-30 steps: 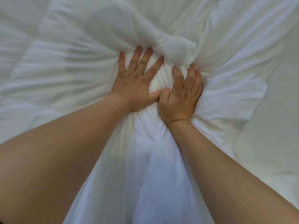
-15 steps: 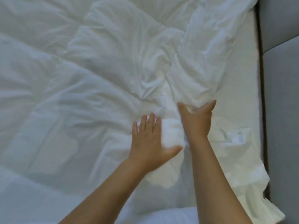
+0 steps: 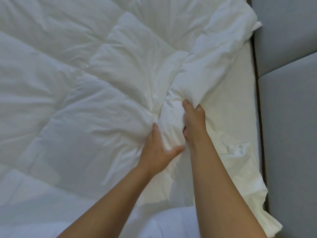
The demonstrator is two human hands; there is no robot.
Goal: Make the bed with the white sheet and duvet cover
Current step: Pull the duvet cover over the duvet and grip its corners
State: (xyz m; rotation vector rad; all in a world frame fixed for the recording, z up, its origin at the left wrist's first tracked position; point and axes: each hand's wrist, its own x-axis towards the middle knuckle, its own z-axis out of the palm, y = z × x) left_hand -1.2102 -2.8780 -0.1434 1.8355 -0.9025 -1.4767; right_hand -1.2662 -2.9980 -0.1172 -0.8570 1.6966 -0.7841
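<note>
A white quilted duvet in its cover lies rumpled over most of the bed, bunched into a ridge near the middle right. My left hand grips the lower part of that bunch, thumb on one side and fingers tucked into the fabric. My right hand grips the bunch just above, its fingers buried under a fold of the duvet. A strip of flat white sheet shows on the mattress along the right side, beside the duvet's edge.
A grey padded headboard or wall panel runs down the right edge, with a dark gap between it and the mattress. A loose flap of white cover lies crumpled at the lower right. More white fabric fills the bottom edge.
Both hands were lifted open over the duvet half a second ago; now they have closed on a bunch of it. The bunched ridge has gathered between them.
</note>
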